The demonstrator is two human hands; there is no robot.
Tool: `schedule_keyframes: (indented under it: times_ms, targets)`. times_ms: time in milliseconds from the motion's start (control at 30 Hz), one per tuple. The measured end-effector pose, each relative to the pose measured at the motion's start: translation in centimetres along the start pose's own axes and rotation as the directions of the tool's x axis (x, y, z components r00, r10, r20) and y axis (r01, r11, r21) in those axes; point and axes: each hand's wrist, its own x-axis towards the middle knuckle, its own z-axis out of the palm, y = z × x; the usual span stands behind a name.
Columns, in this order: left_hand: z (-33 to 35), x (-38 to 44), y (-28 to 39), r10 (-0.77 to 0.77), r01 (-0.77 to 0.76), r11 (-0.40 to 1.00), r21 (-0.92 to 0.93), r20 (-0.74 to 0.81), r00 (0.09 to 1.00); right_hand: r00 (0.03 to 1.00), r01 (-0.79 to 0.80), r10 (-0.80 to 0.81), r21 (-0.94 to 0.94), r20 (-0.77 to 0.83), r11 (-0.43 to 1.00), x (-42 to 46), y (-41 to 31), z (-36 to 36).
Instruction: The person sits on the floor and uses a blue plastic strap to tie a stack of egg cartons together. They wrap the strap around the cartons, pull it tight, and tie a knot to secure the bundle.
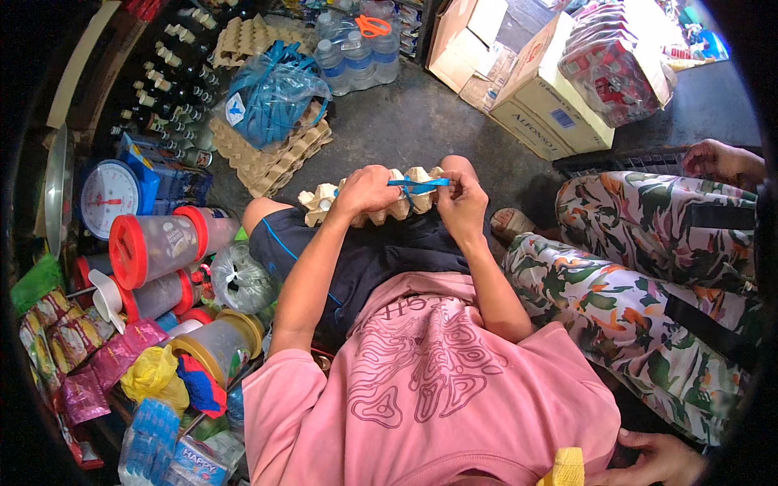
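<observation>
A carton of moulded paper pulp (380,214), like an egg tray, rests across my lap with a blue plastic strap (419,183) around it. My left hand (372,193) lies on the carton's top, its fingers at one end of the strap's upper stretch. At the carton's right end, my right hand (462,197) pinches the strap between thumb and fingers. Something pale shows at the carton's left end; the rest of its inside is hidden. Beyond my left knee, a clear bag of blue strapping (273,97) sits on stacked pulp trays (273,161).
Shrink-wrapped water bottles (358,58) bear orange scissors (372,26). A dial scale (110,199) and red-lidded jars (152,250) crowd the left. Cardboard boxes (550,115) stand at upper right. A person in patterned trousers (614,285) sits close on my right.
</observation>
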Motion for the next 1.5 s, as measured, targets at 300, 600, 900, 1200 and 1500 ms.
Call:
schedule_keyframes:
  times_ms: [300, 600, 900, 1200, 1500]
  targets:
    - [-0.2, -0.6, 0.5, -0.011, 0.009, 0.999, -0.038, -0.056, 0.998, 1.0, 0.027, -0.026, 0.029, -0.009, 0.999, -0.1, 0.2, 0.7]
    - [-0.3, -0.5, 0.3, -0.036, 0.036, 0.998, -0.059, -0.013, 0.999, 0.993, 0.118, -0.118, -0.009, -0.013, 0.993, 0.2, -0.8, -0.1]
    - [-0.7, -0.8, 0.7, -0.033, 0.033, 0.997, -0.067, 0.002, 0.999, 0.991, 0.131, -0.131, 0.067, -0.012, 0.989, -0.6, 2.3, 2.2]
    - [-0.2, -1.2, 0.2, 0.027, -0.035, 0.996, -0.084, -0.091, 0.995, 0.991, 0.057, -0.051, -0.047, 0.122, 0.997, -0.9, -1.2, 1.5]
    - [1.0, -1.2, -1.7, 0.194, -0.207, 0.977, -0.045, -0.195, 0.961, 0.967, 0.141, -0.127, -0.051, 0.221, 0.989, -0.3, -1.2, 3.5]
